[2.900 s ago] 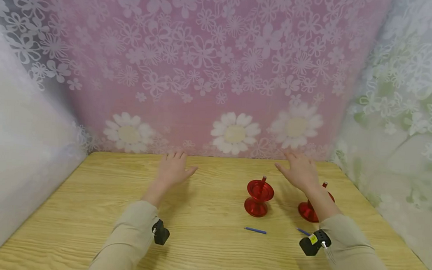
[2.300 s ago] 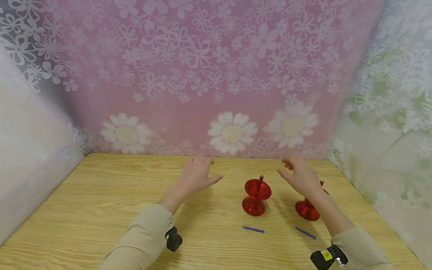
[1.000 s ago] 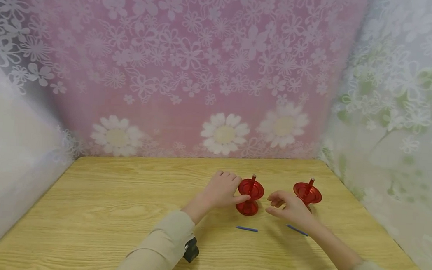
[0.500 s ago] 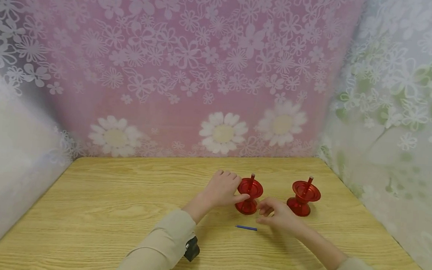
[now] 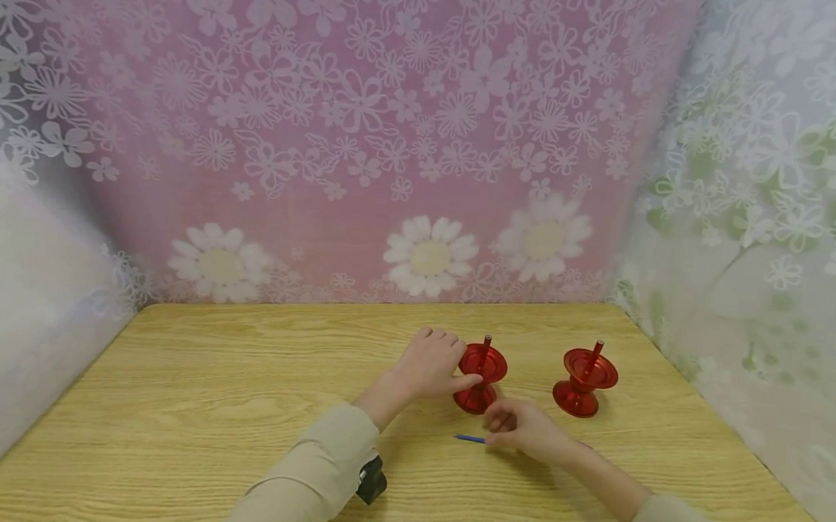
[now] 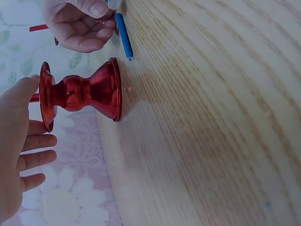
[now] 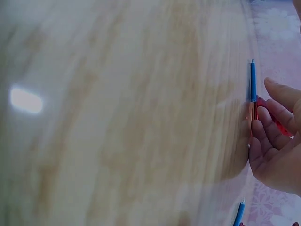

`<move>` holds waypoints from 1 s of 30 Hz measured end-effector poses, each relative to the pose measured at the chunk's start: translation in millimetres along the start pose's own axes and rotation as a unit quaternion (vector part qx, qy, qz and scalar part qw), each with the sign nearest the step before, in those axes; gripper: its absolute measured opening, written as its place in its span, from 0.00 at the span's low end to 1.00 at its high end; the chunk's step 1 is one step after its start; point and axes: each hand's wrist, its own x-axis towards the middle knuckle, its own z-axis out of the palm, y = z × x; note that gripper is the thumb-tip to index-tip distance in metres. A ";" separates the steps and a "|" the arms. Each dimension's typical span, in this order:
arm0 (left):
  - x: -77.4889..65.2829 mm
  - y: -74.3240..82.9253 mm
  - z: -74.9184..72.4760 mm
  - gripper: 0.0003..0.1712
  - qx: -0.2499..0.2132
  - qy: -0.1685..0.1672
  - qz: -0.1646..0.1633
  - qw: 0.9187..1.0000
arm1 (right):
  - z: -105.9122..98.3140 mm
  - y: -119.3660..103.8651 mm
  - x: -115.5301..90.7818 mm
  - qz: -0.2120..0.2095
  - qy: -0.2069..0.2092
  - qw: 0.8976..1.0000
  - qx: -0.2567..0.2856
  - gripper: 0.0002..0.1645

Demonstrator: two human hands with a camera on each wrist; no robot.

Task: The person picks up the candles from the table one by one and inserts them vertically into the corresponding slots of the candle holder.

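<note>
Head view: the left hand [image 5: 427, 365] is right up at the dish of the left red stand [image 5: 493, 369], thumb across the front! The right hand [image 5: 533, 433] is low over the wooden table [image 5: 236, 410], thumb covering the blue stick's [image 5: 470, 438] right end, the right red stand [image 5: 579, 389] upright behind. Left wrist: three left fingers stretch out loosely; whether the hand grips the dish, I can't tell. Right wrist: fingers half-bent, thumb well apart from them, no hold on the blue stick visible. A second blue stick [image 7: 239, 213] peeks in below.
</note>
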 end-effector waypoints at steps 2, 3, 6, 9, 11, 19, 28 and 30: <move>-0.1 0.1 -0.2 0.30 0.001 0.001 0.001 1.000 | 1.1 1.9 0.6 -0.006 -0.001 1.000 -0.007 0.15; -0.2 0.2 -0.2 0.30 0.001 0.002 0.001 1.000 | 1.5 2.5 0.8 -0.007 -0.002 1.000 -0.009 0.15; -0.2 0.5 -0.6 0.30 0.002 0.002 0.003 1.000 | 3.1 3.6 1.4 -0.013 -0.003 1.000 -0.015 0.15; 0.2 0.4 -0.3 0.30 0.002 0.000 0.002 1.000 | 4.5 2.7 2.6 -0.013 -0.004 1.000 -0.021 0.14; 0.5 0.1 0.0 0.30 0.001 -0.001 0.001 1.000 | 5.3 1.1 3.5 -0.009 -0.007 1.000 -0.025 0.13; 2.1 -0.6 0.5 0.30 0.000 0.001 0.002 1.000 | 8.3 -2.0 6.0 0.004 -0.009 0.999 -0.049 0.07; 0.9 -0.6 -1.7 0.29 -0.022 -0.008 -0.001 1.000 | 11.2 -3.4 5.1 0.008 -0.010 0.996 -0.092 0.04; 0.8 -0.8 -2.0 0.29 -0.022 -0.006 -0.002 1.000 | 10.2 -3.1 4.8 0.005 -0.012 0.996 -0.093 0.04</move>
